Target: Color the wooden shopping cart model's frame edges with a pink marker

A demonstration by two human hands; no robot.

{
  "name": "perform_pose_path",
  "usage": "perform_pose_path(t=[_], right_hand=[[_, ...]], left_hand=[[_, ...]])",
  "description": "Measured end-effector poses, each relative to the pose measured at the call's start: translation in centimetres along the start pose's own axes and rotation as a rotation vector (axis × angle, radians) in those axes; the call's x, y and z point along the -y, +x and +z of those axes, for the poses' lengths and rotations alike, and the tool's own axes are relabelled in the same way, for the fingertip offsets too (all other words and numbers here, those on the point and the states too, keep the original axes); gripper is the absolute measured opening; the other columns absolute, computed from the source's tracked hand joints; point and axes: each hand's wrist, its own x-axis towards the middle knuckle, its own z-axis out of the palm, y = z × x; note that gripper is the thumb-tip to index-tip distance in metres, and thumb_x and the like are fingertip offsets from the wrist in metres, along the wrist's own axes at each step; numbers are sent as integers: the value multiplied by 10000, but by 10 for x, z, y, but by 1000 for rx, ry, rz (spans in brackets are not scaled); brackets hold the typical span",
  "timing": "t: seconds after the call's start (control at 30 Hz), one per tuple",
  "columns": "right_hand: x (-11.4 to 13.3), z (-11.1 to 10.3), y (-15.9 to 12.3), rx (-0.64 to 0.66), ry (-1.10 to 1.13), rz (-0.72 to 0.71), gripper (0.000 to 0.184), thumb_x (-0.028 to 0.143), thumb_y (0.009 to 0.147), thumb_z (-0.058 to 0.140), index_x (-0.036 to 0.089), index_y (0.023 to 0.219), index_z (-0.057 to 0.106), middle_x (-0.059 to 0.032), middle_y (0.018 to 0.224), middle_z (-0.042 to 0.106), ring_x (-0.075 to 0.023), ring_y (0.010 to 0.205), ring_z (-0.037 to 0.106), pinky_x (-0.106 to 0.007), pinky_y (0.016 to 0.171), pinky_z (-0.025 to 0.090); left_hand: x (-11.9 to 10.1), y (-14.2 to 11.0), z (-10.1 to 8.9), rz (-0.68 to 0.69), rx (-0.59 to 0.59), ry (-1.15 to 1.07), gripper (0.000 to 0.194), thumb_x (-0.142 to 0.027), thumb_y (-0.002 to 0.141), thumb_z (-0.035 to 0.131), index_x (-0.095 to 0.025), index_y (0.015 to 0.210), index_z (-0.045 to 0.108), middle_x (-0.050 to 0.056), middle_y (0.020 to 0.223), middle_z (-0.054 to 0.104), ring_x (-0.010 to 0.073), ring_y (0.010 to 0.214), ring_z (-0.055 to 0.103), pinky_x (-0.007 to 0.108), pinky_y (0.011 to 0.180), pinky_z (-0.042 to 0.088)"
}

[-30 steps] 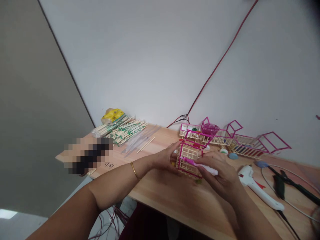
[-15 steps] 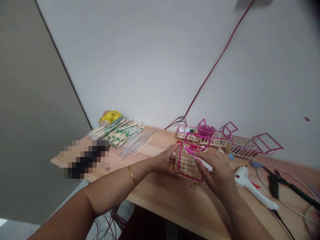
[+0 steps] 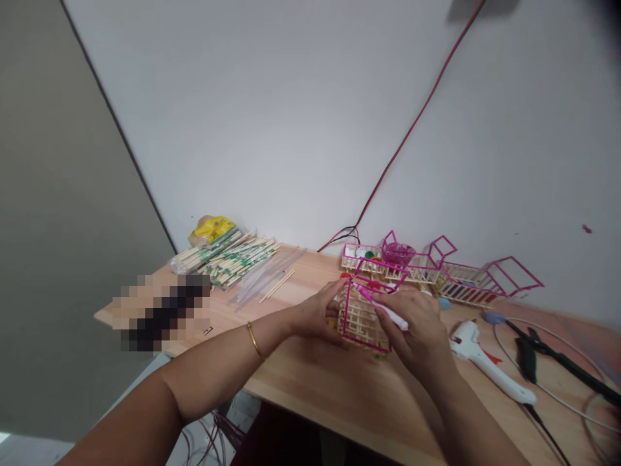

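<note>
A small cage built of pale wooden sticks with pink edges point(image 3: 361, 317) stands on the wooden table point(image 3: 339, 382). My left hand point(image 3: 315, 314) grips its left side, fingers curled around it. My right hand point(image 3: 414, 330) is closed on a pink-and-white marker point(image 3: 383, 309), its pink tip resting against the cage's upper pink edge.
Bundles of wrapped chopsticks point(image 3: 228, 259) and a yellow packet point(image 3: 213, 228) lie far left. A row of similar pink-edged stick structures point(image 3: 436, 272) lines the wall. A white glue gun point(image 3: 480, 359), black pliers point(image 3: 526, 359) and cables lie to the right. A red-black wire point(image 3: 388, 175) climbs the wall.
The marker tip has risen from the cage's lower front rail to its upper pink edge. Both hands and the cage stay in nearly the same place.
</note>
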Motion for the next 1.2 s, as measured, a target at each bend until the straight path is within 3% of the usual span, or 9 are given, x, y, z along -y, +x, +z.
perform_pose_path(t=[0.4,0.73,0.9,1.2], right_hand=[[1,-2,2,-2,15,-45,135,248,926,587,219,1025,675,-26,843,707,-188,835,610,-360,825,364],[-2,-1,0,-8,-19,-32,149,271,935,577,222,1027,683,-23,849,706,-185,833,614,-354,802,374],[-5,-4,-1,-31,-30,-15,164,269,930,584,228,1061,675,-35,896,716,-201,879,628,-357,822,383],[-7,-2,-2,-29,-86,-11,161,282,935,580,220,1046,679,-34,886,724,-197,865,630,-351,806,367]], left_hand=[[0,1,0,0,-1,8,1390,-141,380,963,-337,1540,222,181,1572,263,328,1215,609,439,973,564],[1,2,-2,18,4,41,1404,-118,369,955,-362,1538,218,159,1611,168,333,1230,596,396,960,568],[-3,1,-1,-8,-16,10,1393,-99,398,945,-343,1547,196,192,1581,260,318,1201,613,382,929,581],[1,0,0,-29,-42,8,1415,-93,383,948,-307,1553,182,221,1569,280,339,1240,588,422,959,559]])
